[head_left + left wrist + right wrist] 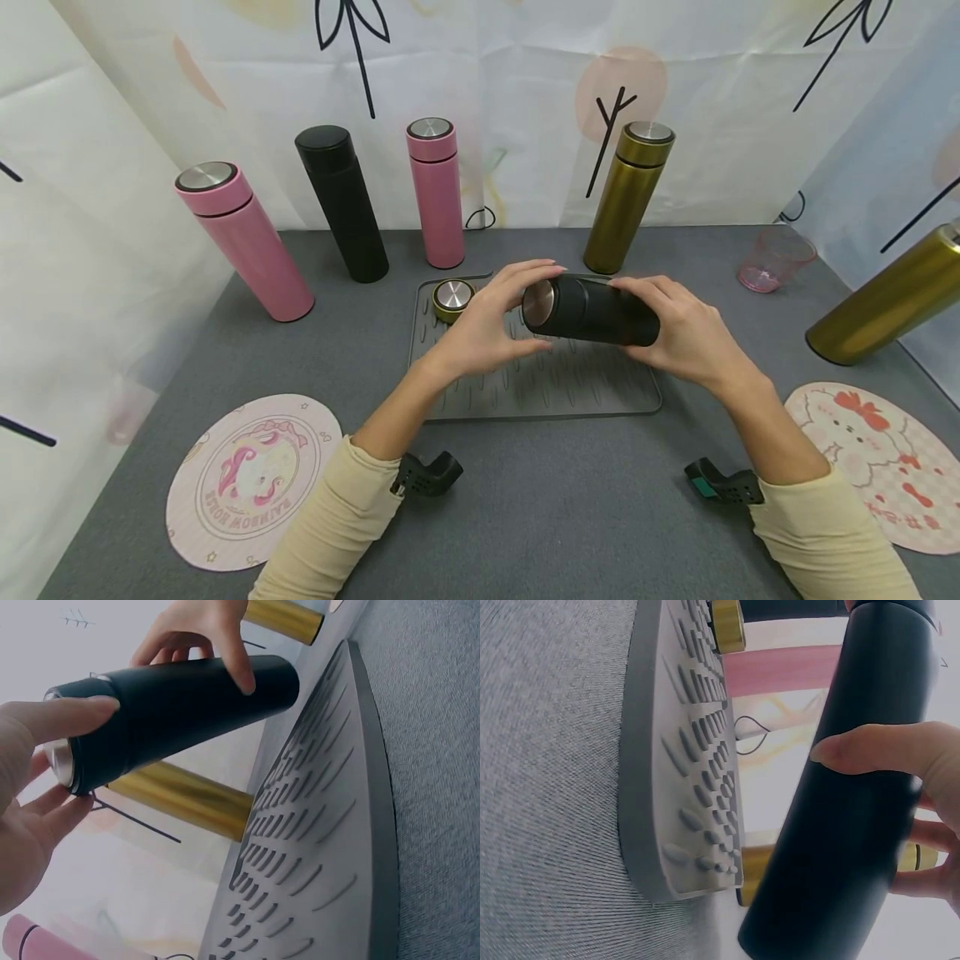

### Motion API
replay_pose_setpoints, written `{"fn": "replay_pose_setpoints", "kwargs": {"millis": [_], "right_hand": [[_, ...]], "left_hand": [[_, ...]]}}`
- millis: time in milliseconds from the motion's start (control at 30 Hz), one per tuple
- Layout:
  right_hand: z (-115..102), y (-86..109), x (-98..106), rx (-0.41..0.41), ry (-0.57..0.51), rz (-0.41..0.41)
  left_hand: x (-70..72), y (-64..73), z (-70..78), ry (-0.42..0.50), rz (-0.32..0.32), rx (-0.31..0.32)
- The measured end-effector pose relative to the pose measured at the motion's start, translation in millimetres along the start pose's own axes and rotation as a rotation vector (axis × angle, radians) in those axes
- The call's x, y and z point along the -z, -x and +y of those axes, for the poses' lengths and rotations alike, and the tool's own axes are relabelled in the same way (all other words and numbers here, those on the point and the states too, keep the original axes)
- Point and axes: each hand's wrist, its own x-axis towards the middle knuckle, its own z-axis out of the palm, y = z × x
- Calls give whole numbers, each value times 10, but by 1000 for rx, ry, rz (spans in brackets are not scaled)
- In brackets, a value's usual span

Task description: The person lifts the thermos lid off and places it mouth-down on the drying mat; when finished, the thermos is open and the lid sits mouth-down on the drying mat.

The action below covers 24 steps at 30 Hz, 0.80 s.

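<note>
A black thermos bottle [596, 312] is held nearly level above the grey ribbed drying mat [540, 400], its silver-topped cap facing left. My right hand [686, 333] grips the body near its base end; in the right wrist view the thumb lies across one side and fingers [926, 881] show on the other. Around the cap end, my left hand [487, 325] has its thumb on one side and fingers on the other, as the left wrist view shows. A loose gold cap [453, 300] with a silver top sits on the mat's back left corner, beside my left hand.
Two pink bottles [247, 242] [437, 192], another black bottle [343, 204] and two gold bottles [630, 196] [885, 296] stand around the mat. A pink clear cup [776, 258] is at the back right. Round placemats [255, 483] [885, 467] lie on either side.
</note>
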Motion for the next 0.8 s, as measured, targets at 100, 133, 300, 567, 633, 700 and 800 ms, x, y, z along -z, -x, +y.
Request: {"fn": "replay_pose_setpoints", "kwargs": {"millis": [100,133,300,567,633,700,800], "right_hand": [[-5,1,12,-15,-15,-47],[-6,1,15,-19,-18,-62],[-17,1,20,-26,-25,-102],[-37,9,26,-44,-35,-113],[-44,8,31,-54,-43,-126],[-49,8,38,-64,-54,-142],[-52,6,53,-69,-83,-166]], "left_hand": [[14,-6,-37,-15,-26,-48],[18,-6,-44,-16,-30,-57],[42,4,-38,-43,-32,-40],[14,8,19,-59,36,126],[-2,12,28,-80,66,167],[-16,12,26,-87,89,182],[-17,8,9,-60,74,120]]}}
